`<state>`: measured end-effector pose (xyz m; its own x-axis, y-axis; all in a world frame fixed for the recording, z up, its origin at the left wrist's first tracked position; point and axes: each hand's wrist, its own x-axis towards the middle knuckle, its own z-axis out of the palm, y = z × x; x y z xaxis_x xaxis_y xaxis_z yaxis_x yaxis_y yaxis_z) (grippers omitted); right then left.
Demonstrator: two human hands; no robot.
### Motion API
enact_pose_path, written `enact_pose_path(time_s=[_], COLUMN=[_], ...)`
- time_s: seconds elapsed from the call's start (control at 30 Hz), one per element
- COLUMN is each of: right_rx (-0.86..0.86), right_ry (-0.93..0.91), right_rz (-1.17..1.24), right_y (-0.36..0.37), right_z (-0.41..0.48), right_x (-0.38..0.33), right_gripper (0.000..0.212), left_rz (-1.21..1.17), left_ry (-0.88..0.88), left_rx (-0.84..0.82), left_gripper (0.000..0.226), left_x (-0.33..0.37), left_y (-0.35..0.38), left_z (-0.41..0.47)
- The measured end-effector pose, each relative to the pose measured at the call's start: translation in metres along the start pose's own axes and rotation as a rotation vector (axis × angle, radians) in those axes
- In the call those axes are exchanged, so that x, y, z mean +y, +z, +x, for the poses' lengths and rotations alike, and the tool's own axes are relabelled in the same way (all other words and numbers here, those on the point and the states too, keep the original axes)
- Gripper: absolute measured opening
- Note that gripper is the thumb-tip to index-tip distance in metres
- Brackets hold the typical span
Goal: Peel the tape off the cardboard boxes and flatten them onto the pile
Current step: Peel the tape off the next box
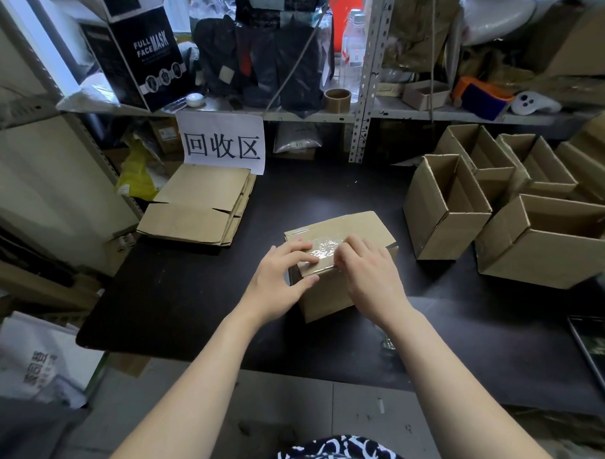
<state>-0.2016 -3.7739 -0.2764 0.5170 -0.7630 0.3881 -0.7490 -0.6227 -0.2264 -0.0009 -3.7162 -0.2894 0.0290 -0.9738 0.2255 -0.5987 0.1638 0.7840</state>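
Observation:
A small closed cardboard box point(354, 227) stands in the middle of the black table point(189, 294), with shiny clear tape point(322, 248) across its top. My left hand point(279, 275) holds the box's near left corner, fingers on top and thumb on the side. My right hand point(370, 267) lies on the top at the right, its fingertips curled at the tape's edge; whether they have lifted the tape is hidden. A pile of flattened boxes point(199, 205) lies at the back left of the table.
Several open cardboard boxes point(446, 207) stand at the right of the table. A paper sign point(223, 142) hangs from the shelf behind the pile. A dark phone point(595, 346) lies at the table's right edge. Cluttered shelves point(435, 113) back the table.

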Motion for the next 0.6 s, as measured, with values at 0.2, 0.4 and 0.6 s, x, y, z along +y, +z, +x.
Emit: enact_pose_path(time_s=[0.2, 0.4, 0.6], right_rx=[0.022, 0.139, 0.255], right_ry=[0.005, 0.071, 0.211], right_rz=[0.031, 0.176, 0.335], right_y=[0.006, 0.005, 0.011], right_z=[-0.008, -0.02, -0.023], right_x=[-0.002, -0.003, -0.009], right_gripper=[0.016, 0.007, 0.041], left_rz=[0.003, -0.024, -0.004], left_ry=[0.043, 0.021, 0.03], left_rx=[0.056, 0.066, 0.069], left_gripper=[0.027, 0.025, 0.026], left_x=[-0.003, -0.001, -0.001], left_y=[0.001, 0.004, 0.008], left_z=[0.003, 0.006, 0.002])
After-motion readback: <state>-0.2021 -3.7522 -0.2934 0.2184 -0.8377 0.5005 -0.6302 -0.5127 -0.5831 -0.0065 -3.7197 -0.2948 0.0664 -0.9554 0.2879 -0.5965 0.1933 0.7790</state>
